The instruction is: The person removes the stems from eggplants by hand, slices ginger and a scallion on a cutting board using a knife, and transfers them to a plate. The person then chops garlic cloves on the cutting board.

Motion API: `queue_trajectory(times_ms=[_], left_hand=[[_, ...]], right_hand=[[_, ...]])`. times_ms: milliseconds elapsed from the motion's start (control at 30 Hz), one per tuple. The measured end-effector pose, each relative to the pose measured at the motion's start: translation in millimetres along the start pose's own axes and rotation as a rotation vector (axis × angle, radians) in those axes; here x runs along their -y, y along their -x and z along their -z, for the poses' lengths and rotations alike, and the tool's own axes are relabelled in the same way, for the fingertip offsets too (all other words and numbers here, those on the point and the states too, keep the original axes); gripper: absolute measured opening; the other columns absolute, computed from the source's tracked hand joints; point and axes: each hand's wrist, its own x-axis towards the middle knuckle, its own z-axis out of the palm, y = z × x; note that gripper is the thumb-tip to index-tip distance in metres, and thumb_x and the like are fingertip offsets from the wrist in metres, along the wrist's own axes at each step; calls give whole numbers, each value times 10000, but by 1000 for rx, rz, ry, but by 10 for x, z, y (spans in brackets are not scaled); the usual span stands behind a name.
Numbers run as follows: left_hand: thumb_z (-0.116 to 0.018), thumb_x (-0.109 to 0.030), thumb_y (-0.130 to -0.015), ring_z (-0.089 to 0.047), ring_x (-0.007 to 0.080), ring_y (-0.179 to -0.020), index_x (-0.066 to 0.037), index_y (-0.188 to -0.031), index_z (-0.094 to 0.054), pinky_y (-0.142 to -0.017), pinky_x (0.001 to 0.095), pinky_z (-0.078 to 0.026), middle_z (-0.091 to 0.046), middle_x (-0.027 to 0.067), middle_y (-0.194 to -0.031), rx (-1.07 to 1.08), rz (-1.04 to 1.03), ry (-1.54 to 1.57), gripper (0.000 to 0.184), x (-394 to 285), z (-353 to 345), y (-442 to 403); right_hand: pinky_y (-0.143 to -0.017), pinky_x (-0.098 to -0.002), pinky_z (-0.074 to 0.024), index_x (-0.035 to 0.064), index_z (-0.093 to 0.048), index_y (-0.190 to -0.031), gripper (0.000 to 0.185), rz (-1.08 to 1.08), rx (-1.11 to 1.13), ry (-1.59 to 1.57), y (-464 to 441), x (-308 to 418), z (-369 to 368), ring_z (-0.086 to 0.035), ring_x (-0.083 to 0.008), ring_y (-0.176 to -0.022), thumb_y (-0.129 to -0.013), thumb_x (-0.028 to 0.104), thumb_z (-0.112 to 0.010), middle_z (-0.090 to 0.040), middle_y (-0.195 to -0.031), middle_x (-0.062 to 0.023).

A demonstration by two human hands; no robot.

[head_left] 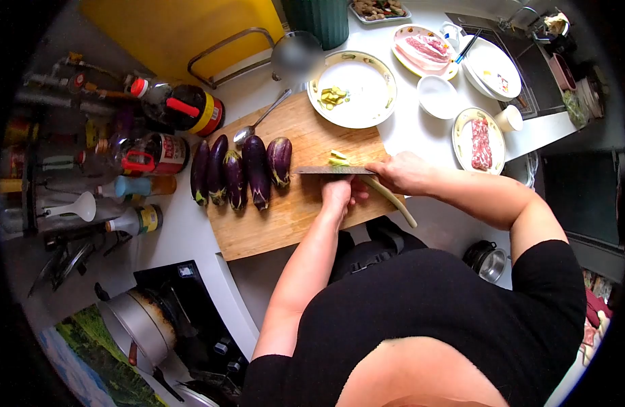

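Observation:
My right hand (394, 173) grips the handle of a kitchen knife (326, 170), its blade lying across the cutting board (292, 224). Close under the blade, my left hand (336, 195) is closed, with its fingertips partly hidden, on a long pale green stalk that looks like a scallion (395, 201). The stalk's far end reaches past the board's right edge. Beyond the blade lie a few cut green pieces (338, 159). Several purple eggplants (234, 178) rest side by side on the left of the board.
A plate with yellow-green slices (353, 64) stands behind the board, beside a metal spoon (261, 117). Plates of meat (455, 146) and a white bowl (437, 96) are at the right. Sauce bottles (190, 108) and a pot (133, 325) stand left.

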Motion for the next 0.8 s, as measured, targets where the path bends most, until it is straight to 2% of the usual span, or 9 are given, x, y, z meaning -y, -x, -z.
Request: queue_trajectory(times_ms=[67, 133, 200, 233, 367, 467, 533, 600, 800], left_hand=[[-491, -236, -928, -634, 213, -528, 1, -981, -596, -345, 240, -320, -664, 142, -758, -31, 55, 38, 265, -8, -19, 17], [-483, -230, -934, -642, 210, -540, -4, -949, -595, -345, 233, -319, -663, 134, -738, -15, 21, 27, 254, -53, -30, 59], [-509, -260, -933, -646, 205, -520, -6, -888, -560, -331, 235, -325, -649, 120, -681, -21, -27, 42, 263, -61, -50, 121], [-521, -255, -928, -648, 197, -527, -24, -914, -553, -331, 227, -313, -653, 110, -684, -9, 31, 67, 233, -46, -47, 99], [-520, -194, -928, -652, 215, -558, -26, -1005, -557, -365, 236, -341, -663, 112, -726, -44, -1, 44, 189, -46, -75, 129], [-533, -173, -920, -657, 219, -570, -21, -1022, -558, -365, 236, -343, -665, 112, -758, -55, -13, 37, 185, -25, -79, 103], [-522, -220, -924, -623, 164, -501, -18, -967, -567, -348, 230, -325, -657, 89, -701, -49, -50, 54, 211, 16, -83, 85], [-543, -200, -912, -636, 174, -517, -18, -980, -570, -351, 233, -342, -659, 92, -706, -73, -31, 64, 196, -26, -109, 107], [-589, -171, -885, -650, 202, -525, -11, -1024, -565, -368, 245, -391, -663, 104, -705, -121, -62, 20, 214, -9, -125, 129]], right_hand=[[-571, -440, -490, 70, -569, -993, 211, 25, -90, -94, -59, 4, -24, -622, -339, -630, -805, 157, -534, -602, -655, -155], [-570, -442, -486, 78, -566, -1004, 221, 39, -74, -69, 5, -12, 108, -620, -337, -631, -807, 174, -538, -601, -660, -158], [-570, -443, -483, 75, -564, -989, 208, -23, 130, 61, 150, 74, 331, -617, -335, -627, -810, 177, -541, -600, -663, -165], [-564, -440, -480, 72, -559, -976, 193, -64, 174, 62, 196, 90, 403, -614, -331, -619, -811, 170, -544, -597, -661, -166], [-544, -448, -471, 55, -562, -1032, 240, -31, 178, 31, 159, 7, 282, -600, -340, -578, -805, 132, -537, -592, -630, -160], [-552, -445, -475, 59, -573, -1051, 259, 6, 90, 9, -22, -8, 35, -598, -348, -582, -808, 146, -545, -589, -627, -162], [-558, -444, -475, 82, -583, -943, 177, -8, -52, -75, -45, 27, -26, -609, -348, -613, -777, 134, -552, -591, -632, -156], [-557, -443, -478, 83, -585, -961, 194, 19, -74, -82, 8, 4, 30, -611, -344, -612, -777, 137, -550, -592, -634, -156], [-551, -443, -472, 66, -581, -978, 197, -10, 169, 38, 188, -8, 339, -593, -340, -577, -796, 135, -554, -577, -608, -148]])
